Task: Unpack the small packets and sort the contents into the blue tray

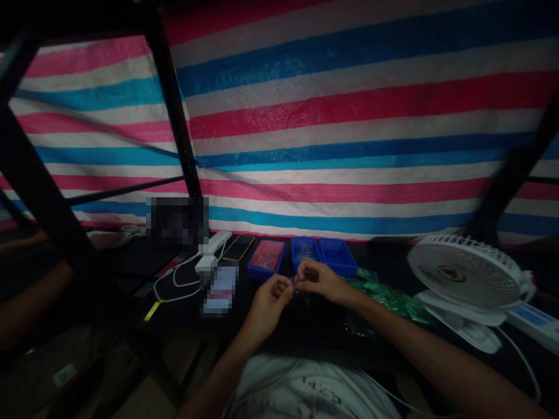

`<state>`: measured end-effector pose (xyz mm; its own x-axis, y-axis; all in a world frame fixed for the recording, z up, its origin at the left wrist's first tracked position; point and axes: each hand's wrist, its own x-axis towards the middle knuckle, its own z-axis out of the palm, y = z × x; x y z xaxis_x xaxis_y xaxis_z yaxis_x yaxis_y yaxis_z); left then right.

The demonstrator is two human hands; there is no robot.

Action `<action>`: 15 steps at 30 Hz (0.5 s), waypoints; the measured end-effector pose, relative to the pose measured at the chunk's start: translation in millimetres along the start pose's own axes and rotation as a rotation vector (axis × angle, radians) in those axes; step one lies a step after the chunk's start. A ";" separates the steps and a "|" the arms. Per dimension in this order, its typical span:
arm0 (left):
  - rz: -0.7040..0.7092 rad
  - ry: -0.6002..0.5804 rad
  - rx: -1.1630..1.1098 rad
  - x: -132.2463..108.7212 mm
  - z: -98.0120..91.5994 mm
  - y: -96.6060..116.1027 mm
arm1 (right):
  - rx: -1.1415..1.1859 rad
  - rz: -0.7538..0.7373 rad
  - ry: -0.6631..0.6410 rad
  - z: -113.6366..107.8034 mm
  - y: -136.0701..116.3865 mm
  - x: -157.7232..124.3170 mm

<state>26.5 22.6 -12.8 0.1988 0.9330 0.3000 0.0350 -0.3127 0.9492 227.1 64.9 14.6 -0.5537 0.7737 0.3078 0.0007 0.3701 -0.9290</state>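
My left hand and my right hand meet above a dark work table. Their fingertips pinch a small dark, partly see-through part, too small to identify. Just behind my hands stand several blue plastic trays: one, lined with a pink-red sheet, sits nearest my left hand, and another sits beyond my right hand. Green shiny packets lie beside my right forearm.
A white clip fan and a white power strip stand at right. A phone, white charger and cables lie at left. Black shelf posts frame a striped tarp. Another person's forearm shows dimly at left.
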 end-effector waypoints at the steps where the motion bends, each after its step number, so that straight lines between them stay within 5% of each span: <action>1: 0.005 0.001 -0.005 0.3 0.1 -0.1 | -0.011 -0.003 0.000 0.0 -0.1 -0.1; 15: -0.012 0.009 0.010 -1.6 0.6 7.7 | -0.089 -0.027 -0.020 -1.4 -0.2 -0.4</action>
<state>27.1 18.6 -6.1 0.1892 0.9384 0.2891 0.0474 -0.3028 0.9519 228.4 65.2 15.0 -0.5709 0.7529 0.3274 0.0592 0.4355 -0.8982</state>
